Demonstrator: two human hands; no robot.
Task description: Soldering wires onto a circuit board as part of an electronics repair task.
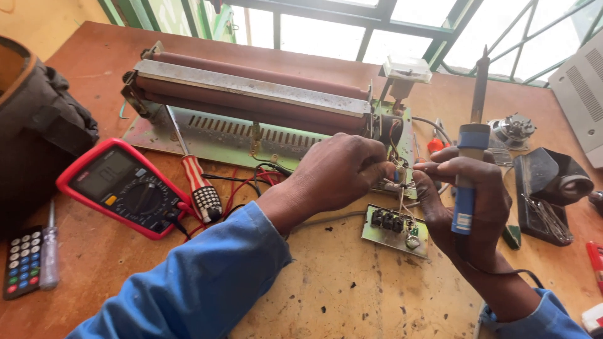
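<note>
- Multimeter: red case, black face, grey screen.
- Screwdriver: handle red and white, black-and-white checks at its end.
- Iron: blue grip, dark tip.
- Rollers: reddish brown, under a silver bar.
- Board: pale green.
- Sleeves: blue.
- Table: orange-brown, dark specks.
- Remote: black, coloured buttons.

table: worn wood | rollers: matt rubber | multimeter: glossy plastic

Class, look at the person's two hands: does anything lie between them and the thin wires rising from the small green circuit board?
Nothing visible does. The left hand and right hand, which grips a blue-handled soldering iron, already meet at the thin wires above the small green circuit board.
</note>
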